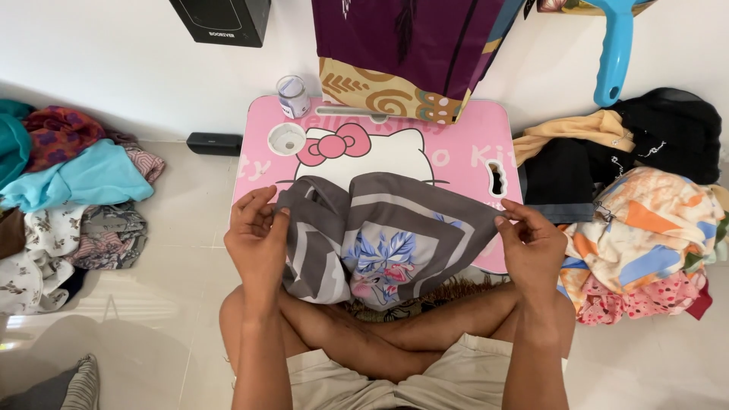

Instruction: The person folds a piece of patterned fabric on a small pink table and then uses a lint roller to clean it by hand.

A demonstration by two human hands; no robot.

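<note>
Pinching the grey floral scarf (387,243) at both ends: left hand (257,241) and right hand (531,244) each closed on an edge, cloth draped over the pink lap table (471,144) and sagging onto the knees. Risk: slick fabric slips from the fingers, or the taut edge knocks the small jar (292,96).

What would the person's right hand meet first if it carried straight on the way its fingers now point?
The right hand points leftward along the grey floral cloth that it pinches. Carrying on, it would probably slide over more of that cloth before reaching the left hand; depth is uncertain.
</note>
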